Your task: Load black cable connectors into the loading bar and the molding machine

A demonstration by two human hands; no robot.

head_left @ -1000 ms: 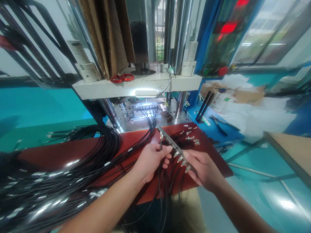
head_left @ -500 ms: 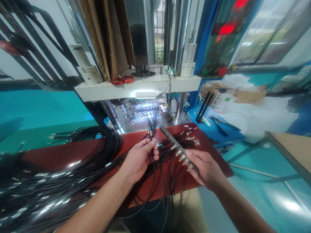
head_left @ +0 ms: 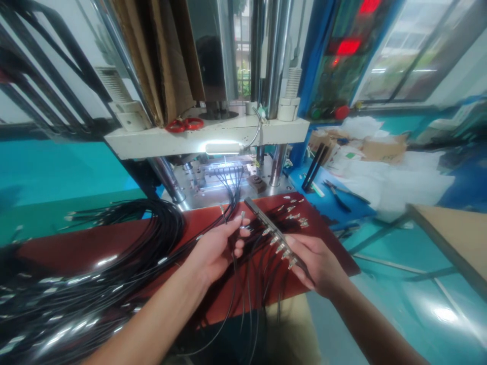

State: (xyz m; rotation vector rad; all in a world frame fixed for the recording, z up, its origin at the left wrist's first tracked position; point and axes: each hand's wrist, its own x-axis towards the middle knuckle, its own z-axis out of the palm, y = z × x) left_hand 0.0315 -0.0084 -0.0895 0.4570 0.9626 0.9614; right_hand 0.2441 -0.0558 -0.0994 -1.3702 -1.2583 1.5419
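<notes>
A dark bar, lined with metal connectors, is clamped in the right hand above the red board. A thin black cable is held in the left hand, near the bar but apart from the right hand.

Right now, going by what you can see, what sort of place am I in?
Probably a factory workshop. A white metal machine plate with shiny steel columns stands ahead, a heap of thin black cables lies on a reddish-brown board, and your right hand holds a long grey metal strip carrying silvery connectors.
</notes>
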